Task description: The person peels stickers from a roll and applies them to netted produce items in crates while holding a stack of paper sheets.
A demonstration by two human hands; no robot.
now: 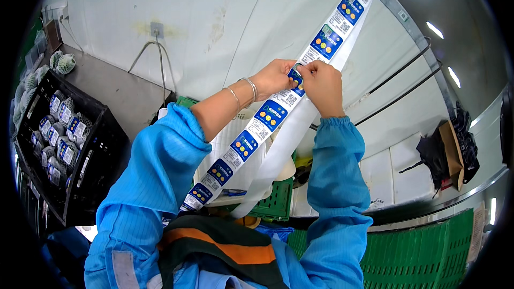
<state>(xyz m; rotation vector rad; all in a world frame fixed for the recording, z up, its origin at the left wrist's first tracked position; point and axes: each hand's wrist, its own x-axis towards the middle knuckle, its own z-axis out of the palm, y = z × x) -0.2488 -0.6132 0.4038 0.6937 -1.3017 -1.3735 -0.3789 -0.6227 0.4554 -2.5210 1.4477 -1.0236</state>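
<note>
A long strip of printed blue and white labels (270,115) runs diagonally across the view, from the upper right down to my body. My left hand (277,79) pinches its left edge near the middle. Close beside it, my right hand (324,87) has thumb and fingers on the same label, at a small green-and-white sticker (297,67). Similar small stickers sit on the labels further up; those lower down show none. A plain white length of the strip (287,140) hangs behind the printed side. Both sets of fingertips nearly meet.
At left, a black plastic crate (106,128) holds several netted, labelled packs (68,150). More netted produce (64,62) lies on the grey surface behind. Below my hands are a green crate (277,200) and a white container (225,148). White foam boxes (409,172) stand at right, with green crates (417,249) lower down.
</note>
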